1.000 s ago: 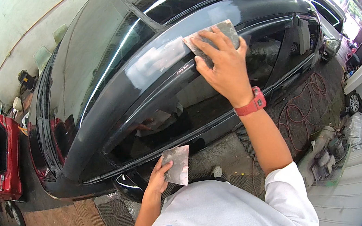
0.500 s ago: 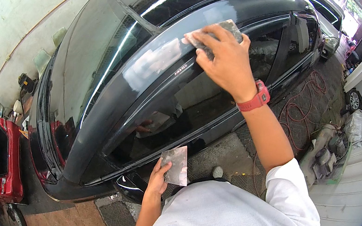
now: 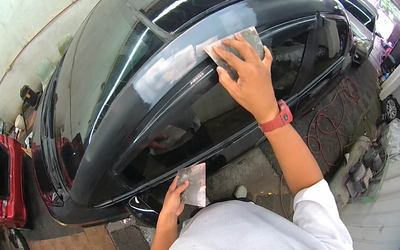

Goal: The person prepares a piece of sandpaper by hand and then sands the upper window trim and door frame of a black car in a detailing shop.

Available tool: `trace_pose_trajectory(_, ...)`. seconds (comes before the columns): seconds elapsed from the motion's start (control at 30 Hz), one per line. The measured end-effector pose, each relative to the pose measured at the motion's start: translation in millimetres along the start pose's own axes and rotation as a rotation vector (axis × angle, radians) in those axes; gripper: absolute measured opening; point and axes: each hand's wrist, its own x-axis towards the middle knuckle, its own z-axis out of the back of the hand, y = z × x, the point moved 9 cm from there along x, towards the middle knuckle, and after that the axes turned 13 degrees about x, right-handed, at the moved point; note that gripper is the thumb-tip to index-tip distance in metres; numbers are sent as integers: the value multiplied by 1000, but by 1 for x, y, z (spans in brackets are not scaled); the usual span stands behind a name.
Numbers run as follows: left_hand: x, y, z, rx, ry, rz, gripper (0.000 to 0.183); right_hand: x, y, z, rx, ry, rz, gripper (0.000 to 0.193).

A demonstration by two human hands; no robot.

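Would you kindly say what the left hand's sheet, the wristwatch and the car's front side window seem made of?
Sheet in the left hand: flat, smeared grey; plastic or metal, I cannot tell. Wristwatch: probably rubbery plastic, dull red, moulded-looking. Front side window: dark glossy glass, judging by reflections.

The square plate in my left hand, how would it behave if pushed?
The square plate looks fairly stiff, standing out flat beyond the left hand. It's probably light, since that hand alone grips it by one side.
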Motion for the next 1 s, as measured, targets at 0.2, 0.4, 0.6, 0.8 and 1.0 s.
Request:
trace_pose_trajectory(0.2,4,7,2,-8,29,-14,50,-9,8,-25,-19,-8,46,40)
trace_pose_trajectory(0.4,-3,-3,-2,-16,5,-29,49,-8,4,1,-32,5,24,37)
trace_pose_trajectory(0.6,-4,-4,-2,0,-10,-8,49,14,6,0,18,31,-10,39)
trace_pose_trajectory(0.8,-8,-7,-2,-1,-47,0,50,-1,10,-3,-14,73,7,39)
trace_pose_trajectory(1.0,-2,0,-2,-6,19,-9,49,20,10,2,-2,-21,50,35)
